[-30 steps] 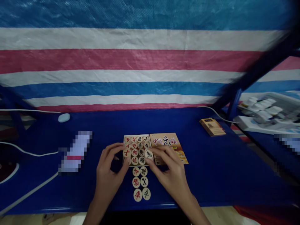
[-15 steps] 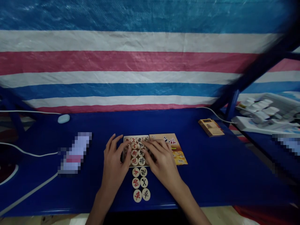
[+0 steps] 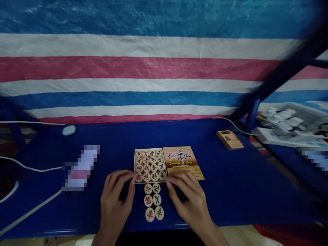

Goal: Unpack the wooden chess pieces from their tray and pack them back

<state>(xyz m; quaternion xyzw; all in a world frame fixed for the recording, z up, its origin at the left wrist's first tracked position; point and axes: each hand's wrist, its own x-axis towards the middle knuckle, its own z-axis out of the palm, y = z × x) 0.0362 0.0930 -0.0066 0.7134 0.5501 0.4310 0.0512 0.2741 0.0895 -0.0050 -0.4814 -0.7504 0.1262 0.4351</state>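
Observation:
A shallow white-edged box holds round Chinese chess pieces in rows, red characters on the left and black on the right. At its near left corner, my left hand has thumb and index finger drawn together against the edge. My right hand pinches in the same way at the near right corner. Between my hands, several loose pieces lie face up in two columns below the box: a red-marked piece and a black-marked piece are nearest me. The printed Chinese chess lid lies against the box's right side.
On the blue table, a blurred-out phone with cables lies left. A small pale case sits at the back left, a tan cigarette pack at the right. Striped sheeting hangs behind; a cluttered white tray stands far right.
Both hands have drawn back toward me and apart, from over the pieces in the box to its near corners. The rows and the lid's print are now uncovered.

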